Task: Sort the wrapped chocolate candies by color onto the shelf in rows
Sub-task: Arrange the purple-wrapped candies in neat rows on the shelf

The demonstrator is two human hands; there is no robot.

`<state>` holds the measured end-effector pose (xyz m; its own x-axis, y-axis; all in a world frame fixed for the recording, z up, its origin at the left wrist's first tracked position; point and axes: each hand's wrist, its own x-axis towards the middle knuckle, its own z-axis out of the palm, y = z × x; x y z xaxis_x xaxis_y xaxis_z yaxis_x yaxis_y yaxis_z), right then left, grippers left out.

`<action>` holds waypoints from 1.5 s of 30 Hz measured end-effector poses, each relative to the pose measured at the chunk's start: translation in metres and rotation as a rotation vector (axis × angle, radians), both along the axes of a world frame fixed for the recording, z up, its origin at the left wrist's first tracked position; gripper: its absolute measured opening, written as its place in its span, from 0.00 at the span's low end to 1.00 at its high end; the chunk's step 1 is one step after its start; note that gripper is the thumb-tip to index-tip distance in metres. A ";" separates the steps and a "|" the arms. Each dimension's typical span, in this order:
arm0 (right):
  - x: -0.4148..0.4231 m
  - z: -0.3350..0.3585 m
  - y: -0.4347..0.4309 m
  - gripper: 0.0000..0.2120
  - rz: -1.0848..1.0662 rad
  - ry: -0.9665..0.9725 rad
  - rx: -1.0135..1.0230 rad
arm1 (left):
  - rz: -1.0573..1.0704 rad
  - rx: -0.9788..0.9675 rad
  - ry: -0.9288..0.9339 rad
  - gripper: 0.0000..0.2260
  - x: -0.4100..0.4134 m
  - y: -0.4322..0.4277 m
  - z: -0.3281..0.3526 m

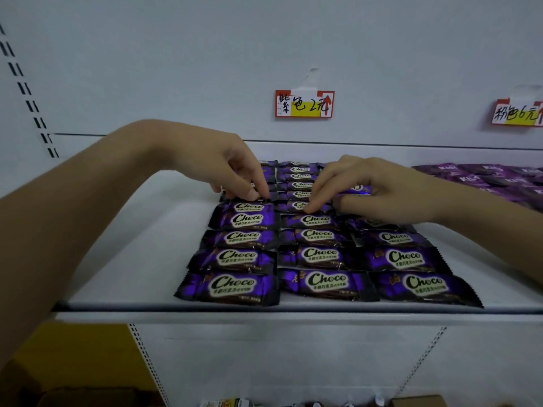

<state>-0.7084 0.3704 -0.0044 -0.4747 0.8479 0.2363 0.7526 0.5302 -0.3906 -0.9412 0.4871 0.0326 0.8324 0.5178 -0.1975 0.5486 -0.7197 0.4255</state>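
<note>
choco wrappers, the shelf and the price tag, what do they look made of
Choco wrappers: likely metallised plastic film, glossy purple; bright glints, fine creases and zigzag-cut ends suggest it.
Shelf: probably painted sheet metal, smooth white, semi-matte; thin folded front lip.
Price tag: paper or thin card, matte, with handwritten ink.

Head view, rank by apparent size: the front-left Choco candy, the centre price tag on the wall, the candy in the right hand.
1. Front-left Choco candy, largest, but nearest the camera.
2. Centre price tag.
3. Held candy in the right hand, smallest as seen; fingers hide most of it, so unsure.
</note>
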 end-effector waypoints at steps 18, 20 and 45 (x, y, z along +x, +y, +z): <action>-0.003 0.005 -0.007 0.16 0.057 0.058 -0.076 | -0.076 0.028 -0.041 0.11 0.006 -0.011 -0.001; -0.003 0.003 -0.007 0.15 0.059 0.020 -0.080 | -0.075 0.020 -0.036 0.11 0.006 -0.011 -0.002; -0.001 0.000 -0.004 0.17 0.007 -0.039 -0.014 | -0.054 -0.001 -0.020 0.04 0.008 -0.009 -0.004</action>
<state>-0.7091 0.3663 -0.0039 -0.4890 0.8477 0.2056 0.7636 0.5300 -0.3689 -0.9335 0.4784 0.0281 0.8629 0.4718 -0.1811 0.5003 -0.7475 0.4370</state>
